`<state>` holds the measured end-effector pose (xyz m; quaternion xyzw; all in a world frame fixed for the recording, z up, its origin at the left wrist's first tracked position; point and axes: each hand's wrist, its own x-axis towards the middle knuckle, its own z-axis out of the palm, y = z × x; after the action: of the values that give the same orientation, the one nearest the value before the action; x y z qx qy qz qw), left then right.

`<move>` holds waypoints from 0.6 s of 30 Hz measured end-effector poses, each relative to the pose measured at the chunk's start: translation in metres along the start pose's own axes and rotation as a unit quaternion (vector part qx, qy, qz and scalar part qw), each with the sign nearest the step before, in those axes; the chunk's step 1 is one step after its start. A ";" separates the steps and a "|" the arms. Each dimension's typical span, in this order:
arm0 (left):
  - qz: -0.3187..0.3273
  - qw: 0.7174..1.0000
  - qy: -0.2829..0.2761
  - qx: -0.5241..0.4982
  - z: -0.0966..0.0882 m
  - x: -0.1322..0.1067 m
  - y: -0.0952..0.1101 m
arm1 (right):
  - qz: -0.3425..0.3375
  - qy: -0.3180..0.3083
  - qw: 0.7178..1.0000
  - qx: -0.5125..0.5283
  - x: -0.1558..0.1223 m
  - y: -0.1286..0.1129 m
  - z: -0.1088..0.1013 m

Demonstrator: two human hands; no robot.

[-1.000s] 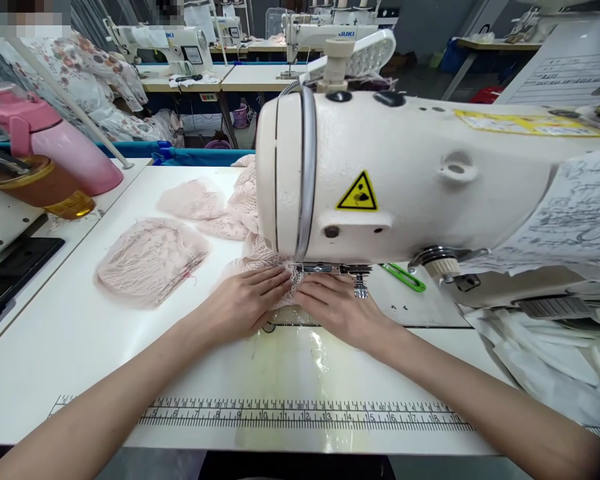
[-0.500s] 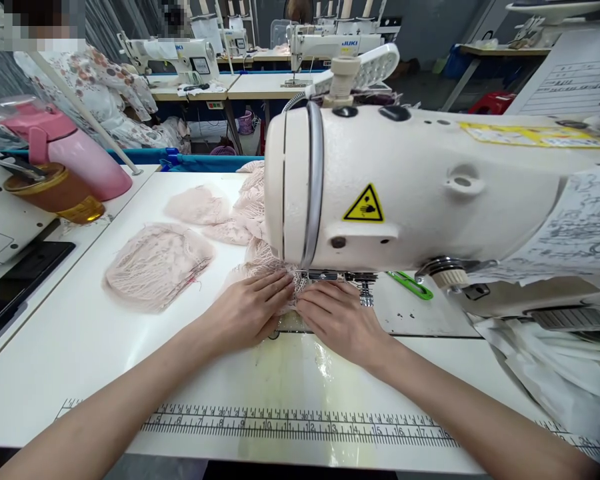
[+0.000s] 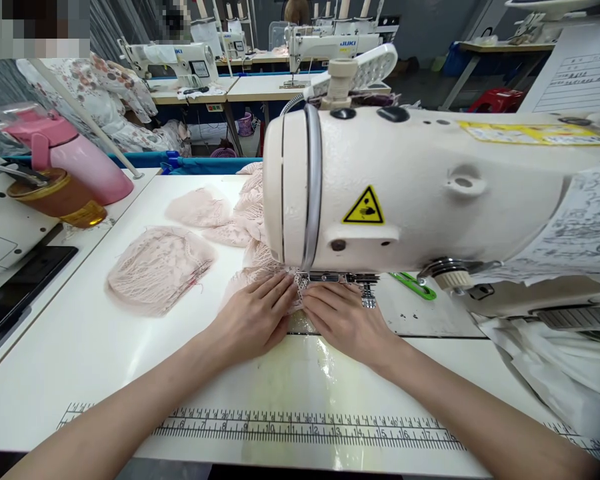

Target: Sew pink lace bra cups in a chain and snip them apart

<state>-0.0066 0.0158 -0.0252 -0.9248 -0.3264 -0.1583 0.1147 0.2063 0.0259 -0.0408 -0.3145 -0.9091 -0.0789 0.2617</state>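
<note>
Pale pink lace fabric (image 3: 258,259) lies bunched under the head of the white sewing machine (image 3: 420,180). My left hand (image 3: 255,312) presses on the lace left of the needle area, its fingers close together. Close by on the right, my right hand (image 3: 347,321) has its fingers curled on the lace edge beside the metal presser foot parts (image 3: 325,277). The fingertips of both hands nearly meet, and the machine head hides the needle. A loose pink lace piece (image 3: 160,270) and a smaller pink piece (image 3: 199,207) rest on the table to the left.
Green thread snips (image 3: 414,285) lie right of the needle area. At left are a pink bottle (image 3: 87,157), an amber cup (image 3: 60,197) and a black phone (image 3: 23,287). White cloth (image 3: 555,360) is piled at right. A ruler strip (image 3: 290,430) runs along the front edge.
The view has shifted very slightly. My hands stay on the lace by the needle area, with the left hand's thumb drawn a little closer in.
</note>
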 end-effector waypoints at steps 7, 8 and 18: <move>-0.028 0.999 -0.017 0.010 0.002 0.002 0.009 | -0.001 -0.013 1.000 0.001 -0.005 0.006 0.004; -0.030 0.999 -0.018 0.014 0.002 0.002 0.010 | 0.003 -0.010 1.000 -0.004 -0.005 0.006 0.004; -0.046 0.998 -0.021 0.030 0.006 0.001 0.015 | 0.045 0.005 0.997 -0.064 -0.007 0.005 0.002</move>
<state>0.0050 0.0065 -0.0322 -0.9081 -0.3755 -0.1344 0.1277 0.2131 0.0263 -0.0468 -0.3711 -0.8857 -0.1267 0.2486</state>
